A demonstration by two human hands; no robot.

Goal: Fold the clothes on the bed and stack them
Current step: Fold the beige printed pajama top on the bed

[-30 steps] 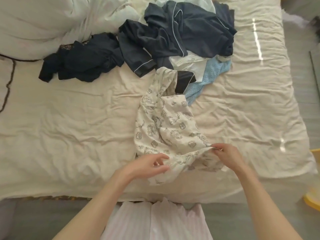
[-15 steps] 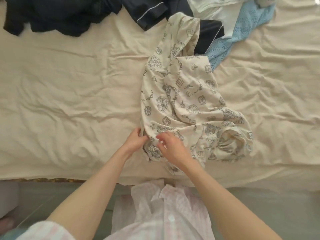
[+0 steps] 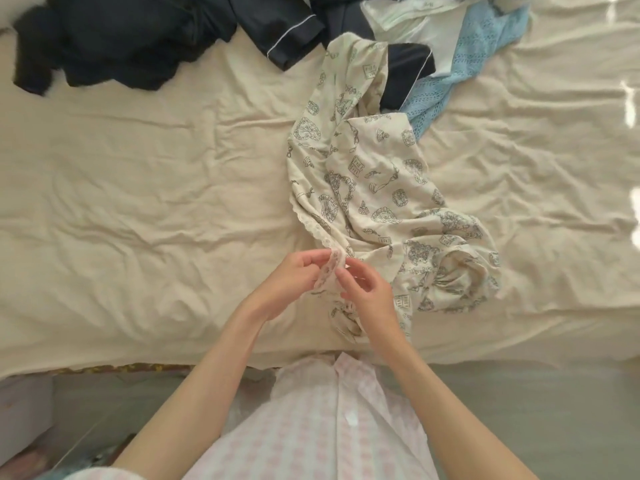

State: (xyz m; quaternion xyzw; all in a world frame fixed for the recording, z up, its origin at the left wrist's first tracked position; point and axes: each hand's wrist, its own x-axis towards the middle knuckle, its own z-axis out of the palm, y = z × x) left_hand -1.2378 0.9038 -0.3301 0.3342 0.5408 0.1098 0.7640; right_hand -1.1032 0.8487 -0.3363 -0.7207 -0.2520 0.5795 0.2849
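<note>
Cream printed garment [image 3: 377, 188] sprawls on the bed [image 3: 138, 202]; its lace hem runs between the left hand [image 3: 294, 275] and right hand [image 3: 367, 292], both pinching it.

free: bare cream bedsheet [image 3: 138, 202] lying open left of the printed garment [image 3: 374, 188] | blocking: dark clothes pile [image 3: 121, 39] crowding far edge; blue knit [image 3: 460, 64] lying beside it, far right

Matt printed garment [image 3: 377, 181], seemingly cotton, lace-edged; wrinkled matt cloth sheet [image 3: 138, 202].
</note>
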